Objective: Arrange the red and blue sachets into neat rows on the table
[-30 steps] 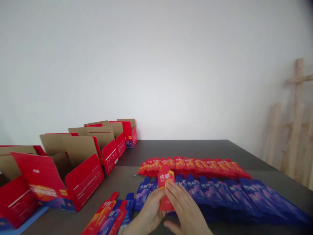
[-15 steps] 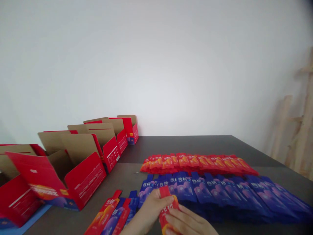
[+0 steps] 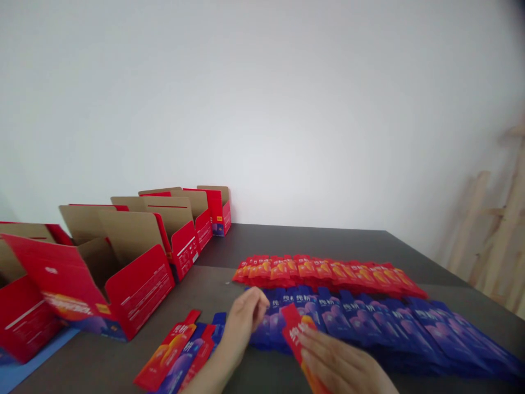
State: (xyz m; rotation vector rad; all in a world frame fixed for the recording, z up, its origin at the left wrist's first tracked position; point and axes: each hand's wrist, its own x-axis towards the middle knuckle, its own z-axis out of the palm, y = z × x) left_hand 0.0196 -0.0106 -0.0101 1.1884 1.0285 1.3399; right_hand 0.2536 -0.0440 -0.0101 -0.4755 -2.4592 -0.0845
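Observation:
My right hand (image 3: 340,355) is closed on a red pouch (image 3: 292,327) with orange fruit printed on it; the pouch leans to the left and its lower part is behind my fingers. At the left end of a row of blue pouches (image 3: 353,314), my left hand (image 3: 247,312) is curled, its fingertips pressed together against or just above the pouches. What it pinches, if anything, is hidden. Beside my left forearm lies a small overlapping group with a red pouch (image 3: 170,345) and a blue pouch (image 3: 189,350), partly covered by the arm.
Behind the blue row runs a row of red pouches (image 3: 324,271). Several red cardboard boxes (image 3: 141,290) with raised brown flaps line the left side of the dark table (image 3: 295,238). A blue sheet (image 3: 45,361) lies under the nearest boxes. A wooden frame (image 3: 498,257) leans against the wall at right.
My left hand has let go of the red pouch and moved up and left to the blue row. My right hand keeps the pouch, shifted rightward and tilted.

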